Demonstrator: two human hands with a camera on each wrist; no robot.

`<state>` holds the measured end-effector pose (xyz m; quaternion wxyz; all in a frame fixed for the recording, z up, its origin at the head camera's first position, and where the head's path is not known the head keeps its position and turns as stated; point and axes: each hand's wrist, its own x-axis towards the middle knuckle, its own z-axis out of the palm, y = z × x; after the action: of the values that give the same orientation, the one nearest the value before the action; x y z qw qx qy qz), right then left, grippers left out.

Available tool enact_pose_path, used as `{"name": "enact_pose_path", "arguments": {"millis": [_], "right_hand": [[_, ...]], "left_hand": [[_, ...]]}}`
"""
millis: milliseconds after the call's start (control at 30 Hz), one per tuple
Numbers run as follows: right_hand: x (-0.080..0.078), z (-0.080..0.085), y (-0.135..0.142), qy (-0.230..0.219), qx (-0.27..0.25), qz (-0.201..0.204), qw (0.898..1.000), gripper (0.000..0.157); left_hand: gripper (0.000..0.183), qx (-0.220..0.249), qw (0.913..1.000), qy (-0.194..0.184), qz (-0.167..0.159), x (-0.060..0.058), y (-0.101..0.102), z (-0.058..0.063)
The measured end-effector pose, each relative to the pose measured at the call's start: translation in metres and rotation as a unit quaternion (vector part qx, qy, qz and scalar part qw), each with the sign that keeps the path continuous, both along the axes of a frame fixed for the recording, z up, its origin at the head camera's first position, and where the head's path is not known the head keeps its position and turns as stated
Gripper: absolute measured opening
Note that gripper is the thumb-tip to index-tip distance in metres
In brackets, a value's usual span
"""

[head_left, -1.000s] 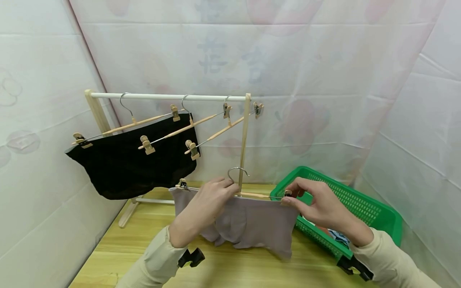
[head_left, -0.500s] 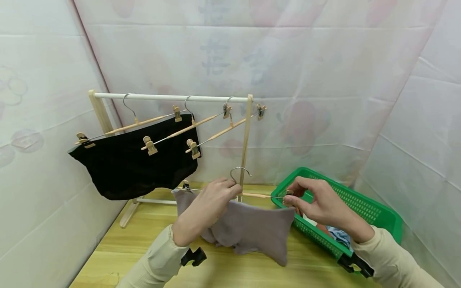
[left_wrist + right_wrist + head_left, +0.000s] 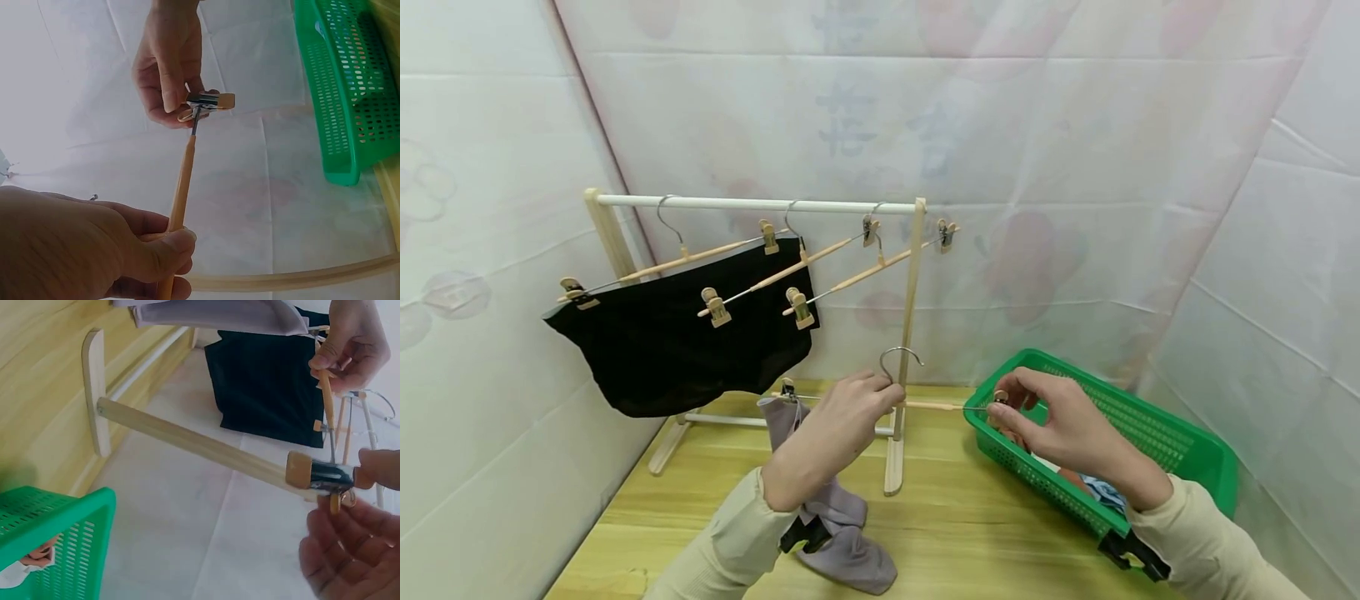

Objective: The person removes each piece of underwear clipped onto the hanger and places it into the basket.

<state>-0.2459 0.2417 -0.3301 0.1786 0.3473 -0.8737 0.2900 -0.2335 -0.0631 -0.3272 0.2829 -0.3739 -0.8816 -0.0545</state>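
Note:
My left hand grips the wooden middle of a clip hanger, its metal hook standing up above the fingers. Thumb and fingers of my right hand pinch the hanger's right clip, which has no cloth in it. Grey underwear hangs from the left clip by one corner; the rest droops behind my left forearm toward the table. In the left wrist view the bare end of the bar runs from my left hand to that right clip.
On the left, a rack carries black underwear clipped to one hanger, plus two bare clip hangers. A green basket with crumpled cloth stands at right, under my right hand. Printed curtains surround the wooden table.
The grey underwear's right side has come out of the right clip and dropped down and left, uncovering the rack's foot. Both hands have kept nearly the same place on the hanger.

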Motion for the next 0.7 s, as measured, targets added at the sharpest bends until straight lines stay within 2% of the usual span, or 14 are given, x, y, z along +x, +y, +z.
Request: {"name": "enact_pose_path", "arguments": {"millis": [167, 367, 533, 700], "right_hand": [[0.0, 0.0, -0.01, 0.075, 0.019, -0.008, 0.997, 0.024], [0.008, 0.005, -0.034, 0.114, 0.045, -0.024, 0.992, 0.026], [0.011, 0.002, -0.058, 0.117, 0.064, -0.03, 0.991, 0.026], [0.011, -0.008, -0.073, 0.089, 0.076, -0.03, 0.993, 0.026]], "left_hand": [[0.038, -0.007, 0.9999, -0.004, 0.009, 0.0, 0.002, -0.002], [0.037, -0.023, 0.9996, 0.008, 0.011, -0.001, 0.007, -0.005], [0.031, -0.035, 0.9992, 0.011, 0.017, -0.001, 0.011, -0.006], [0.026, -0.049, 0.9985, 0.022, 0.011, -0.001, 0.016, -0.007]]}}
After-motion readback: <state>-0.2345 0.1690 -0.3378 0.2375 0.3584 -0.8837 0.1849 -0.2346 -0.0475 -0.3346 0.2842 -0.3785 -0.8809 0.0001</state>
